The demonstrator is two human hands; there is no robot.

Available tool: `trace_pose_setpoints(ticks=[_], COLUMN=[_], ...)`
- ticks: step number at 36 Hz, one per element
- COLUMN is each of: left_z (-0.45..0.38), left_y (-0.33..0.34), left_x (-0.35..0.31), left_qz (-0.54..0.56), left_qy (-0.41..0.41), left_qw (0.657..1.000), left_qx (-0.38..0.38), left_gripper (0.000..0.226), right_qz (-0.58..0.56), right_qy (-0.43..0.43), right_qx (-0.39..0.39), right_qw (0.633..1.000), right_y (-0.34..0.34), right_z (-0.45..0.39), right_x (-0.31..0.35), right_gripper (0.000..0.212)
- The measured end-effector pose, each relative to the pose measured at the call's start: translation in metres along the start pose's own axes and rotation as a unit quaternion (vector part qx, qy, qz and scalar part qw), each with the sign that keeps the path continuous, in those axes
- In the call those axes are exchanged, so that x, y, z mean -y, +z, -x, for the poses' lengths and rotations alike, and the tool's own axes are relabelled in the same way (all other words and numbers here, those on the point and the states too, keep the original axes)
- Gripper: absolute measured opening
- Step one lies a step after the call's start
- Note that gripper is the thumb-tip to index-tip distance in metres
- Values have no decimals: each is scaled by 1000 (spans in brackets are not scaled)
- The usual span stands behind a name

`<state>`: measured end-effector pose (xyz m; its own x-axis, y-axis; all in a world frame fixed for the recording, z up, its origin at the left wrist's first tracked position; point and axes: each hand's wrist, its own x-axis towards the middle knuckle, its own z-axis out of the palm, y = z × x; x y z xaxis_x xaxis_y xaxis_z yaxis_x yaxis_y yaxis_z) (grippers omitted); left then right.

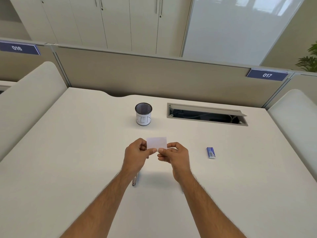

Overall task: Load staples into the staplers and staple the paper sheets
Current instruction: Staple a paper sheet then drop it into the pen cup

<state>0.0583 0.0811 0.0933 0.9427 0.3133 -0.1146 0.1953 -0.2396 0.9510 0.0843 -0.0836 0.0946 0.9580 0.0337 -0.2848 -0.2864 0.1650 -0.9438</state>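
A small white paper sheet is held up above the middle of the white desk. My left hand pinches its lower left edge and my right hand pinches its lower right edge. A small blue staple box lies on the desk to the right of my hands. Under my left wrist a slim metal object, possibly a stapler, lies on the desk, mostly hidden by my forearm.
A black mesh cup with a white paper label stands behind the hands. An open cable tray is set into the desk at the back right. Padded dividers flank the desk and a partition closes the back.
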Motion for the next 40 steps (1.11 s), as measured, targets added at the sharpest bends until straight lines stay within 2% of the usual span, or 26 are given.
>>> trace_pose_setpoints(ticks=[7,12,16,22,24,27,29,33,35,40], left_z=[-3,-2,-5,-9,-8,-9,-10,-12,-13,-18], left_y=[-8,-11,-15,-27,-32,-44,-55,-73,-78,-83], left_x=[12,15,14,19,23,32,39,49,52,55], left_qz=[67,92,83,42,33,43,61,77,82,96], left_qy=[-25,-26,-11,-22,-35,-54,-66,-79,-80,-84], left_qw=[997,994,996,998,998,998,995,991,990,988], left_qx=[36,46,18,34,30,-14,-46,-79,-86,-88], left_gripper=[11,16,3,6,10,11,9,9,10,10], right_qz=[28,105,171,251,236,218,277,446,484,516], right_qy=[-18,-54,-77,-103,-93,-49,-21,36,53,75], right_qx=[23,25,41,80,65,13,-5,18,15,-3], right_qw=[999,993,981,959,965,975,961,894,873,853], right_y=[-5,-1,4,19,26,41,51,70,78,95], right_z=[-6,-9,-12,-17,-17,-16,-15,-12,-7,4], right_x=[-2,0,2,2,1,-10,-22,-47,-57,-79], right_gripper=[14,16,20,28,29,25,19,21,27,48])
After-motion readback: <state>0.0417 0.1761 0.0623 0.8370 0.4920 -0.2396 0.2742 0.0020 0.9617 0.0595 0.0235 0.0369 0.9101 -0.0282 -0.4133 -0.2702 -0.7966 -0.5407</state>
